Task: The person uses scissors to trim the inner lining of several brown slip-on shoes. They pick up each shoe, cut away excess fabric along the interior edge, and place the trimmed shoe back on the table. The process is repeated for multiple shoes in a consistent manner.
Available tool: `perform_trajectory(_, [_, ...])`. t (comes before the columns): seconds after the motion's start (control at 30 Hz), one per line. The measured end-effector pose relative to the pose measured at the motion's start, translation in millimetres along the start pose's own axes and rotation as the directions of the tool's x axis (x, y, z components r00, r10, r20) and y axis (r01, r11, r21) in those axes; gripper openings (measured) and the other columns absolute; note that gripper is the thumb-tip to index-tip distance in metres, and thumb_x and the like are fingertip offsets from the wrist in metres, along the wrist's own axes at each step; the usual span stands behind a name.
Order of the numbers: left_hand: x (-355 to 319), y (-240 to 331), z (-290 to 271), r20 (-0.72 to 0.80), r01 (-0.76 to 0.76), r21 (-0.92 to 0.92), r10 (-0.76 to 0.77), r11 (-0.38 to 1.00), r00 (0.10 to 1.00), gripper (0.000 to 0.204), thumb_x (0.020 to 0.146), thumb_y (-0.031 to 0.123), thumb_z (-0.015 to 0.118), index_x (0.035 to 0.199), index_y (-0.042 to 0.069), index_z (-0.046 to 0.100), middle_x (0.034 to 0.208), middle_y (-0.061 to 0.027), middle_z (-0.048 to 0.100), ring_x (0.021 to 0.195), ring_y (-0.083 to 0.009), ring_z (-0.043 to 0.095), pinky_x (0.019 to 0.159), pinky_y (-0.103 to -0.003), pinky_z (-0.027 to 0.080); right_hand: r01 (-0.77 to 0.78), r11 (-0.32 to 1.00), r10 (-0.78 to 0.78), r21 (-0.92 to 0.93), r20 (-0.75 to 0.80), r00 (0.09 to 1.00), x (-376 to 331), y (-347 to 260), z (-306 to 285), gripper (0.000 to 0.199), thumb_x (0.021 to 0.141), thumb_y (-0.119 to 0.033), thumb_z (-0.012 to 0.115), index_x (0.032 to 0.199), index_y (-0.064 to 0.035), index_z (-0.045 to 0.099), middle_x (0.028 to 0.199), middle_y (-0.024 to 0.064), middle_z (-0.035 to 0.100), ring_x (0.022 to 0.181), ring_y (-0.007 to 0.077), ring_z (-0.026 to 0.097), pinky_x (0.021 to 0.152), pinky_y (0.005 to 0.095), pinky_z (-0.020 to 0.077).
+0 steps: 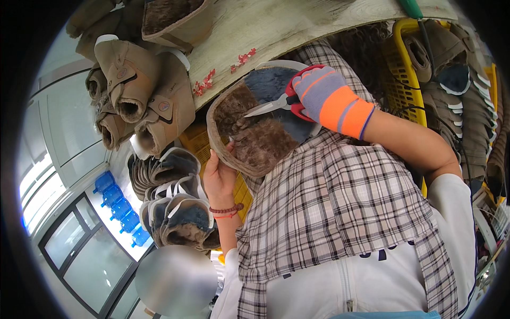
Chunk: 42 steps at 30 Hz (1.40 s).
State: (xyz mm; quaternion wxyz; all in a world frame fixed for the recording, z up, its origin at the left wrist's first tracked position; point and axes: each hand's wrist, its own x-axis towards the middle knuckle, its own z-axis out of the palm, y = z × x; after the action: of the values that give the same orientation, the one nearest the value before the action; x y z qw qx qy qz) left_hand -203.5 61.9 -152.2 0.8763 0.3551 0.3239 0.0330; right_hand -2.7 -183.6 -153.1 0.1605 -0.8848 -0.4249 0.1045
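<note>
Trimming 1 fur-lined shoe upper [255, 133]
Gloved right hand [329, 98] grip squeezes 1 scissors [276, 103], handles half hidden; bare left hand [219, 178] pinches the upper's rim.

Small round red-orange labels [123, 70] on tan boots, upper left.

fur-lined upper [255, 130] lies on the apron [340, 202], before the wooden table [276, 26]; boots [143, 90] left, yellow crate [404, 80] right.
</note>
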Motion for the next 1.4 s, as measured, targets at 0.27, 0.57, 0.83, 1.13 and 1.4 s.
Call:
perform_trajectory(0.27, [6, -4, -21, 0.11, 0.003, -0.032, 0.001, 0.999, 0.994, 0.033, 0.092, 0.021, 0.056, 0.112, -0.005, 0.054, 0.106, -0.0182, 0.059, 0.091, -0.0228, 0.06, 0.086, -0.032, 0.048, 0.039, 0.997, -0.037, -0.063, 0.036, 0.999, -7, 2, -12, 0.03, 0.074, -0.036, 0.069, 0.09, -0.0117, 0.062, 0.081, 0.0077, 0.061, 0.08, 0.0234, 0.059, 0.073, 0.0333, 0.0435])
perform_trajectory(0.57, [-2, -4, 6, 0.089, -0.273, 0.05, 0.268, 0.961, 0.959, 0.029, 0.093, 0.013, 0.053, 0.115, -0.006, 0.053, 0.109, -0.0156, 0.061, 0.099, -0.0221, 0.06, 0.088, -0.033, 0.05, 0.119, 0.991, -0.12, 0.053, 0.016, 0.993, -12, -4, -14, 0.031, 0.07, -0.033, 0.071, 0.089, -0.0101, 0.062, 0.085, 0.0086, 0.061, 0.084, 0.0256, 0.058, 0.075, 0.0357, 0.044])
perform_trajectory(0.83, [-66, 35, 130, 0.52, -0.472, 0.849, 0.534, -0.236, 0.667, 0.033, 0.076, 0.019, 0.069, 0.097, -0.005, 0.06, 0.1, -0.0111, 0.063, 0.083, -0.0222, 0.057, 0.076, -0.029, 0.043, 0.037, 0.974, 0.042, 0.222, -0.341, 0.939, -34, 28, -4, 0.033, 0.058, -0.008, 0.071, 0.085, -0.0085, 0.053, 0.087, 0.0114, 0.057, 0.085, 0.033, 0.054, 0.072, 0.0393, 0.0452])
perform_trajectory(1.13, [-76, 28, 156, 0.897, -0.605, 0.44, 0.287, -0.663, 0.337, 0.022, 0.068, 0.01, 0.067, 0.086, -0.003, 0.063, 0.095, -0.0142, 0.064, 0.068, -0.0214, 0.06, 0.052, -0.027, 0.044, -0.084, 0.996, 0.087, 0.025, -0.234, 0.968, -59, 50, -4, 0.03, 0.059, -0.013, 0.073, 0.083, -0.0103, 0.056, 0.081, 0.0111, 0.058, 0.08, 0.0318, 0.055, 0.071, 0.0398, 0.0449])
perform_trajectory(1.4, [-86, 33, 145, 0.941, -0.66, 0.337, 0.261, -0.671, 0.216, 0.014, 0.072, 0.005, 0.062, 0.082, -0.004, 0.062, 0.09, -0.0161, 0.064, 0.071, -0.021, 0.06, 0.053, -0.024, 0.044, -0.28, 0.96, 0.273, 0.02, -0.3, 0.914, -79, 72, 5, 0.029, 0.062, -0.009, 0.07, 0.089, -0.0071, 0.057, 0.088, 0.0137, 0.059, 0.084, 0.035, 0.056, 0.073, 0.0408, 0.0461])
